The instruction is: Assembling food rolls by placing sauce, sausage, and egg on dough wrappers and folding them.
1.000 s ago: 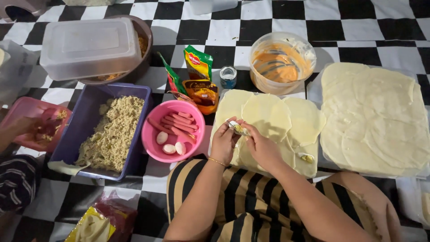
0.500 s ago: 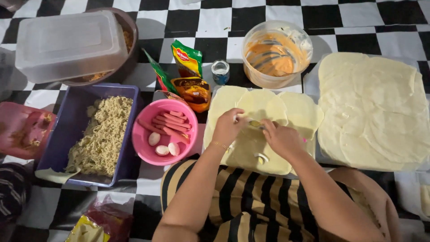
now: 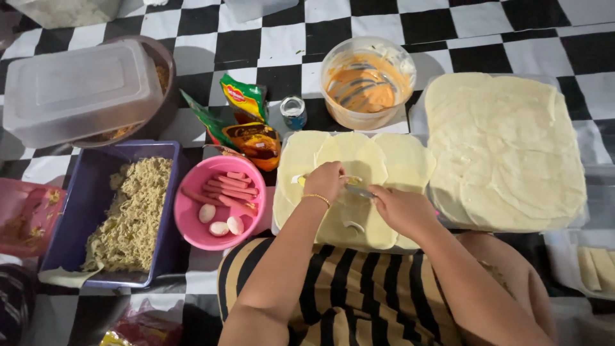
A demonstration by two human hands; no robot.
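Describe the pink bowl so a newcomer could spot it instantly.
Start at the purple tray of noodles on the checkered floor. Right beside it, left of the person's left hand, sits the pink bowl. It alone is round and pink, holding sausage sticks and pale egg halves.

A black-and-white checkered floor (image 3: 487, 38) carries everything. On it, from the left, lie a red tray (image 3: 25, 214), a purple tub (image 3: 70, 230) of noodles, and a pink bowl (image 3: 192, 224) of sausages and eggs. Farther back sit a brown bowl (image 3: 168, 83) topped by a clear lidded box (image 3: 77, 90), 2 sauce pouches (image 3: 246, 118), a small jar (image 3: 294, 113) and a clear tub (image 3: 365, 83) of orange sauce. A board (image 3: 282, 218) of round wrappers and a stack of dough sheets (image 3: 506, 147) lie to the right.
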